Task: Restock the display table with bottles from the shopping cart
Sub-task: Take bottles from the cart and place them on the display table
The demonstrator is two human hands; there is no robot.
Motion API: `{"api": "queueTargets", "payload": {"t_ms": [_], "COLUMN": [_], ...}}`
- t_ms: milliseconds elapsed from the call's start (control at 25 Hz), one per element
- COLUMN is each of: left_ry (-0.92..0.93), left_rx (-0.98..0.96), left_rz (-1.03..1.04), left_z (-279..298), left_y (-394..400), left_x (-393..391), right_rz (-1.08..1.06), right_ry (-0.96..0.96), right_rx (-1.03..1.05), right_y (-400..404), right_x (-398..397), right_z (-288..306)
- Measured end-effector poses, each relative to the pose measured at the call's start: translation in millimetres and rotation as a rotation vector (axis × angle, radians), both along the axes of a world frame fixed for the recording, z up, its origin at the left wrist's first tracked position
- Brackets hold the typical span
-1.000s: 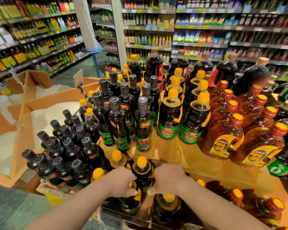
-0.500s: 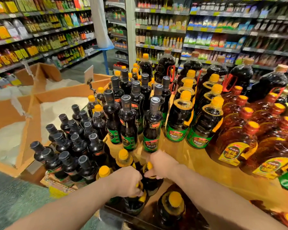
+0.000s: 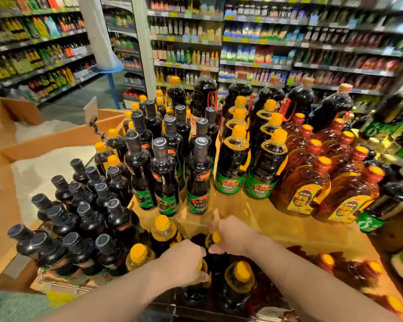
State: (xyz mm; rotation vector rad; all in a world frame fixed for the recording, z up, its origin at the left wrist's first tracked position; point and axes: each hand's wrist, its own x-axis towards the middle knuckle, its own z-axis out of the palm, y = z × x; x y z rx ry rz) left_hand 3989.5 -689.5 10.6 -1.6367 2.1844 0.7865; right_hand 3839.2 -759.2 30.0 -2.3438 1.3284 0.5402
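Hands low at near edge of bench (image 3: 261, 212). Left hand (image 3: 184, 261) curled round neck of a yellow-capped dark bottle (image 3: 196, 291) in the near row, cap hidden under the grip. Right hand (image 3: 235, 235) just beside it, fingers pinching top of a second yellow-capped bottle (image 3: 215, 238). More yellow-capped bottles (image 3: 239, 282) stand touching these. Black-capped bottles (image 3: 84, 231) crowd the near left; green-label bottles (image 3: 198, 180) mid-bench; amber bottles (image 3: 305, 189) right. Store shelves (image 3: 254, 43) far behind.
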Motion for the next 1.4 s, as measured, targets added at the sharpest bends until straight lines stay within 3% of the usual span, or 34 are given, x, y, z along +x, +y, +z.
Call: {"api": "queueTargets", "payload": {"t_ms": [120,200,280,360,480,680,920,1000,1080,1120,1280,1400], "left_ry": [-0.034,-0.243,-0.435,-0.485,-0.243,0.07,0.099,0.107,0.088,0.078,0.045,0.068], "left_rx": [-0.017,-0.256,-0.326,-0.168,0.07,0.189,0.169,0.158,0.134,0.13,0.122,0.112], "left_rz": [-0.021,-0.11,-0.136,-0.123,-0.009,0.152,0.17,0.177,0.134,0.109,0.078,0.159], "left_z": [25.5,46.3,57.5,44.6,17.0,8.5,10.8,14.3,19.3,22.7,26.6,20.4], "left_y": [5.9,3.9,-2.3,-7.1,0.0,8.5,16.3,17.1,17.0,17.4,17.9,21.9], "left_x": [16.9,41.4,71.7,100.2,122.6,116.1,104.1,102.7,101.1,99.4,97.8,100.9], "right_rz": [0.051,0.094,0.143,0.242,0.247,0.171,0.141,0.058,-0.034,-0.035,0.128,0.12], "right_ry": [0.098,-0.108,-0.331,-0.216,0.089,0.146,0.205,0.094,-0.164,-0.241,-0.06,-0.062], "right_rx": [-0.213,-0.44,-0.388,-0.203,-0.152,0.179,0.268,0.058,-0.254,-0.295,-0.142,-0.1], "right_y": [15.4,26.7,38.7,50.2,55.4,46.5,45.1,33.2,19.3,14.1,8.9,0.5], "right_x": [6.8,20.6,37.6,55.6,70.5,74.2,83.1,82.3,88.1,95.8,135.6,127.2], "right_z": [13.4,21.8,25.6,19.0,4.7,12.0,23.7,21.7,17.5,14.3,-12.2,-11.6]}}
